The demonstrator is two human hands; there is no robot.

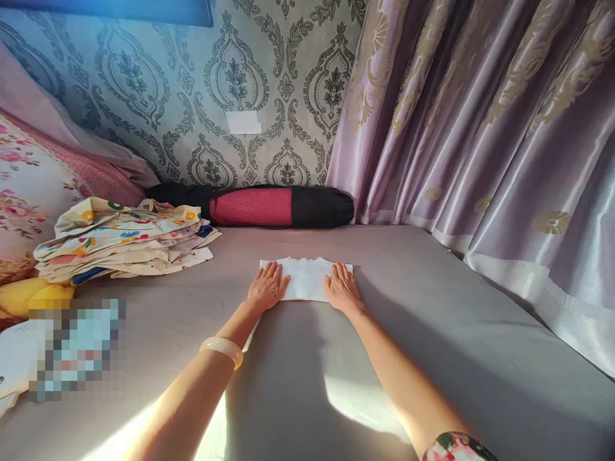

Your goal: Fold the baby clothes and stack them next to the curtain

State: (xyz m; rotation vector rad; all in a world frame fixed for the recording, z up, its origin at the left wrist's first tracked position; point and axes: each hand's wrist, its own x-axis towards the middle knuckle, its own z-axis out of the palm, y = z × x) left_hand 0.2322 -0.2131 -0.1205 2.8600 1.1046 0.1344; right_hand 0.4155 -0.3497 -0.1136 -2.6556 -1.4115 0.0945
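Note:
A white cloth (303, 282), folded into a flat rectangle, lies on the grey sheet in front of me. My left hand (267, 286) rests flat on its left end, fingers stretched away from me. On the opposite end my right hand (342, 286) is also laid flat, palm down. Neither hand grips the fabric. What kind of garment or cloth it is cannot be told from its folded shape. A pale bangle (222, 350) circles my left forearm.
A stack of patterned cloths (129, 237) lies to the left, beside a yellow plush item (36, 294). A black and red rolled bag (252, 206) sits against the wall. Purple curtains (480, 128) hang at the right. A blurred patch (81, 352) hides something at lower left.

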